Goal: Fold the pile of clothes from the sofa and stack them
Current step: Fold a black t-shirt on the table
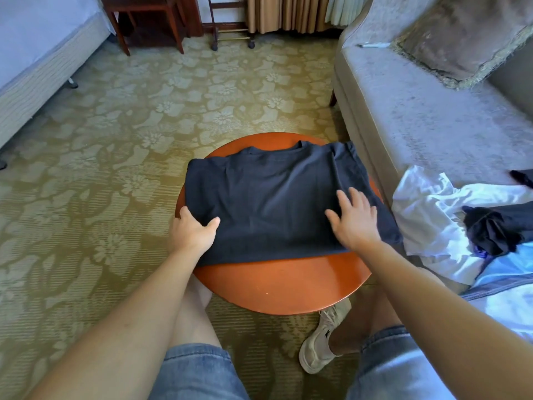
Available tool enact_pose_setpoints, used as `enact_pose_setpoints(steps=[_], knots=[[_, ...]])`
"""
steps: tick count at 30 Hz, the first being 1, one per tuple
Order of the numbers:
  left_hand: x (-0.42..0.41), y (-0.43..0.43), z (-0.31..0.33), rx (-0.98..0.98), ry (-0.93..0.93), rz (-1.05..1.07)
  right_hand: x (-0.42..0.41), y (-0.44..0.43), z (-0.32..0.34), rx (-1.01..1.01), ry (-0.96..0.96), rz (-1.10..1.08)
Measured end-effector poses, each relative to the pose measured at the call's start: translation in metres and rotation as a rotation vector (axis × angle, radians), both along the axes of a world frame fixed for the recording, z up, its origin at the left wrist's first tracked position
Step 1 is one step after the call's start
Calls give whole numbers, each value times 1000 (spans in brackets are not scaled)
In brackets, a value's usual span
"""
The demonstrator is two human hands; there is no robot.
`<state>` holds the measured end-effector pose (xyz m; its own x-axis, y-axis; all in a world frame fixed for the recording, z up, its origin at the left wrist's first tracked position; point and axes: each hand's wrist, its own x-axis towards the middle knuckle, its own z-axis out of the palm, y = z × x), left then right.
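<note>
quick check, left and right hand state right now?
Left hand: grips the left edge of the dark shirt, thumb on top.
Right hand: open, fingers spread flat on the dark shirt.

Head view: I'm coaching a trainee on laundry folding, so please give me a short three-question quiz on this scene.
1. True or false: the dark navy cotton T-shirt lies on the grey upholstered sofa.
2. Which hand rests flat, fingers spread, on the T-shirt? A) left hand B) right hand C) neither
3. Fill in: the crumpled white garment lies on the ____.

Key: 1 false, it lies on the round orange-brown wooden table; 2 B; 3 sofa.
</note>
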<state>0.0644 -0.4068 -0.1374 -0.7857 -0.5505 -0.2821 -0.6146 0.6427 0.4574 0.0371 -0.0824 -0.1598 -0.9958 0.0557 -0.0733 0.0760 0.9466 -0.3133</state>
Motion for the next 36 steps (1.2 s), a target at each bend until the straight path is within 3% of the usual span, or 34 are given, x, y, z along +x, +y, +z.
enact_pose_setpoints(steps=[3,6,14,20,23,29,33,36], knots=[[-14,4,-3,52,-6,106,-11,-12,-11,53,-126,46],[-22,6,-3,20,41,142,-17,-7,-23,137,-106,50],[-13,9,-24,-214,163,-93,-13,2,-30,147,-52,-12],[2,-2,-33,-262,287,-119,-12,9,-28,160,-95,-38],[6,12,-28,-235,216,-58,-9,8,-27,170,-113,-35],[-12,27,3,121,-29,49,-3,8,-25,176,-133,-30],[-19,17,13,121,-158,-74,-1,10,-24,178,-134,-20],[-18,17,10,158,-122,-144,-3,8,-21,227,-129,-17]])
